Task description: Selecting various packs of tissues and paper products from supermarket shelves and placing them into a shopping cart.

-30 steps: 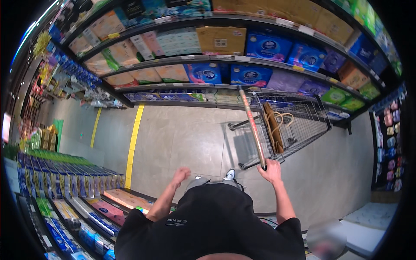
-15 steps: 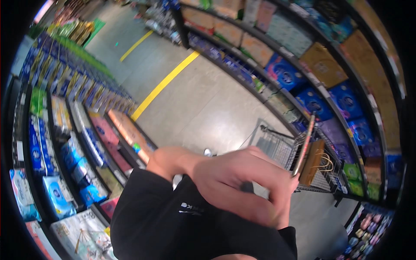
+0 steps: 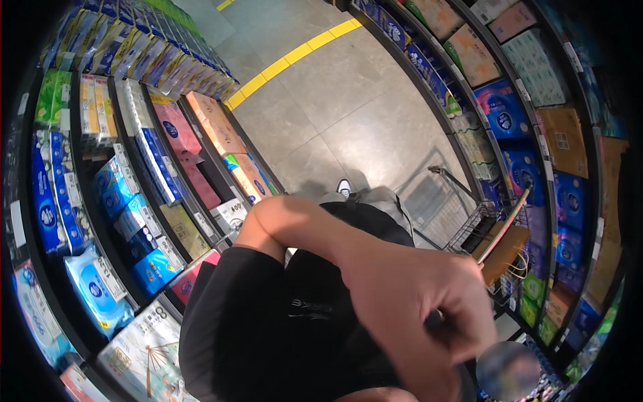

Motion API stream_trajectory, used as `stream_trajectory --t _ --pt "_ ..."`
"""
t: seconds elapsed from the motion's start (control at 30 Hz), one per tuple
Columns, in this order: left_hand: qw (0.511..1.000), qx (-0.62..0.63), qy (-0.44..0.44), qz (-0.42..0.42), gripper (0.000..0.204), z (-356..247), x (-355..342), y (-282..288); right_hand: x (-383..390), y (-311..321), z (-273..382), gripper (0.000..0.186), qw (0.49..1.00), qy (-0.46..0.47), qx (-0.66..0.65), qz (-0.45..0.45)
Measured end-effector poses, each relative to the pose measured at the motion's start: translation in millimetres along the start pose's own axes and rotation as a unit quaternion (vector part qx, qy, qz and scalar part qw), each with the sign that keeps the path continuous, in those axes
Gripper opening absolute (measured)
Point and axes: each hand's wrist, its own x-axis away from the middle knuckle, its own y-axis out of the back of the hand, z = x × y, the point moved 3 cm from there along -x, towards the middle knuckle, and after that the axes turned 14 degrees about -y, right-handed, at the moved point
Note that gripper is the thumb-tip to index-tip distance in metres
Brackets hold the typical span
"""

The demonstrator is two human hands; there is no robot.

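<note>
Looking down from the head camera, I see my left hand [image 3: 415, 301] raised very close to the lens, filling the lower middle of the picture. Its forearm runs up and left from the hand to a sharply bent elbow, which sits just left of the shopping cart [image 3: 469, 221], and the black short sleeve covers the upper arm below that. The fingers [image 3: 469, 328] are curled inward toward the palm, the thumb folded across them; I cannot tell whether they grip anything, since nothing shows inside the curl. My right hand I cannot find anywhere in the view.

The cart, a wire one with a reddish handle bar [image 3: 506, 224], stands just right of the raised hand and apart from it, with a brown paper bag [image 3: 502, 251] inside its basket. Beyond the cart, on its far side, a shelf of blue and orange packs [image 3: 509, 120] curves along the right rim. On the cart's other side, past my elbow, a second shelf of tissue packs [image 3: 134, 194] lines the left. A yellow floor line [image 3: 295, 57] crosses the grey floor well above the cart
</note>
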Motion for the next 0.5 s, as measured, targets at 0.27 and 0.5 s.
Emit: stream_trajectory --t 0.27,0.5 --pt "0.773 -0.391 0.385 -0.318 0.038 38 155 168 7 1 42 0.032 0.882 -0.199 -0.253 0.343" --pt "0.681 -0.402 0.394 -0.468 0.036 2 217 260 -3 -27 51 0.033 0.854 -0.298 -0.273 0.328"
